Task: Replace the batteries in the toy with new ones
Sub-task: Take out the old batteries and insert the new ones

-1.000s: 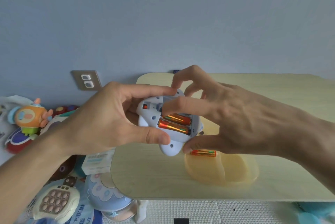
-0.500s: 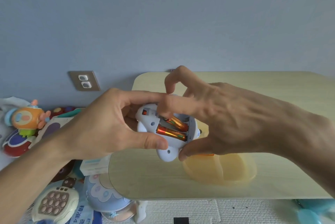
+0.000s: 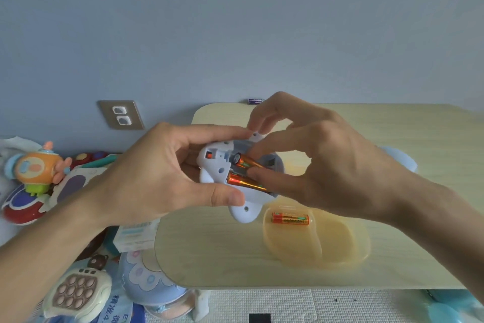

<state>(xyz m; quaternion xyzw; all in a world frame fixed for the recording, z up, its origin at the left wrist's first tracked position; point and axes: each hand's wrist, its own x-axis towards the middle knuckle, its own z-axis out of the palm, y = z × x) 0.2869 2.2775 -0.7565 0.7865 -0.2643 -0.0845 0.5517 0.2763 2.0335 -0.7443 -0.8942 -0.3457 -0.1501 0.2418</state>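
Left hand [image 3: 157, 173] grips toy [image 3: 214, 165]: thumb on near edge, fingers over far edge. Toy held above table [image 3: 209, 252], battery bay open, facing up. Right hand [image 3: 327, 165] fingertips pinch upper battery [image 3: 247, 161], its left end tilted up out of bay. Lower battery [image 3: 243, 182] lies seated. Two spare batteries [image 3: 289, 218] in left compartment of yellow tray [image 3: 340, 241] on table.

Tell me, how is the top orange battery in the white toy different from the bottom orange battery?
The top orange battery is tipped, its left end lifted out of the white plastic toy; the bottom orange battery lies seated in its slot. The right hand pinches the top orange battery between fingers; the bottom orange battery is not pinched. Both are shiny orange cylinders in the toy's open compartment, and the left hand holds the toy.
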